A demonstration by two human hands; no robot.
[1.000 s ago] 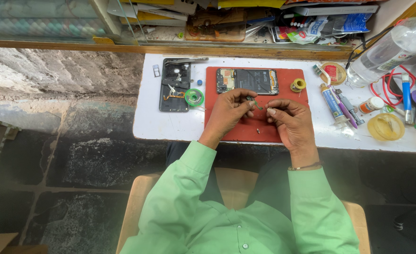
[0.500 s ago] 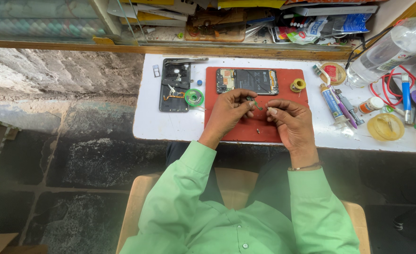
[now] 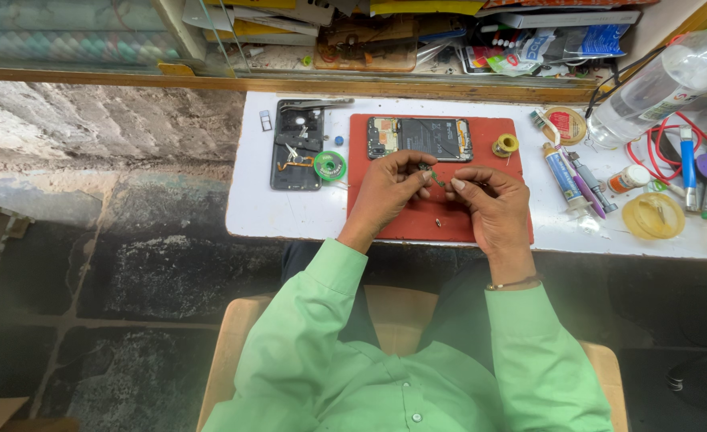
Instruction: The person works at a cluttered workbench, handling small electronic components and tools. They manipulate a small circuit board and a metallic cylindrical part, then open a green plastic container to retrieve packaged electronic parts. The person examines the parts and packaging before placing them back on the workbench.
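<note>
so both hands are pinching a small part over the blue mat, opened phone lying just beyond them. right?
Not quite: the mat is red, not blue. The head view shows the left hand and right hand meeting over it on a small part, with the opened phone lying just beyond them.

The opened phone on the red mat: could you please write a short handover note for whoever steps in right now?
Left hand and right hand pinch a small part between their fingertips above the red mat. The opened phone lies at the mat's far edge, insides showing. Its back cover sits apart on the white table, a green tape roll beside it. Done: phone opened. Left: the small part and the cover are still off the phone.
</note>
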